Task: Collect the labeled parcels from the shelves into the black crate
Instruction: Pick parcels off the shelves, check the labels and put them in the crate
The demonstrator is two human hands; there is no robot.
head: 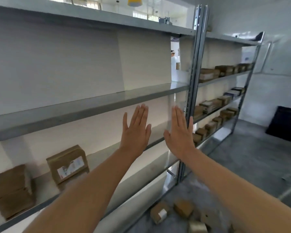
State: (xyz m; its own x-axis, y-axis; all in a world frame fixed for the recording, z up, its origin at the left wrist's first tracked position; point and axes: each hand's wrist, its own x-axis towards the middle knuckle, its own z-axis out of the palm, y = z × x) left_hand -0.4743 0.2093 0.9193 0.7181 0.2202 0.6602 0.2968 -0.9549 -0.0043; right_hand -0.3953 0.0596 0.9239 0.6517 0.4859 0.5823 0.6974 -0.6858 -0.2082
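Plainly, in the head view, no parcel was in hand, so I judged the step to be a fresh reach between picks; the steel upright (194, 73) joining the two shelf units serves as the landmark for every place below. Both arms were stretched toward the shelving just left of that upright; the left hand (135, 132) was spread flat, fingers straight and close together, back toward the camera, holding nothing; the right hand (179, 133) was equally flat and empty, its little finger lying across the upright in the picture, though whether it touched the metal I could not tell.

The labeled parcel (68, 163), brown with a white sticker on its face, stood well left of the upright on a low shelf, below the hands; a plain brown parcel (12, 190) sat further left on the same shelf, its label not showing. Right of the upright, rows of parcels (208, 74) filled three shelf levels; at its foot several loose boxes (160, 213) lay on the concrete floor. The black crate (286, 125) stood far right of the upright, on the floor against the wall.

The next move would call for lowering a hand to a labeled box, closing round it, then carrying it right, past the upright, to the crate.
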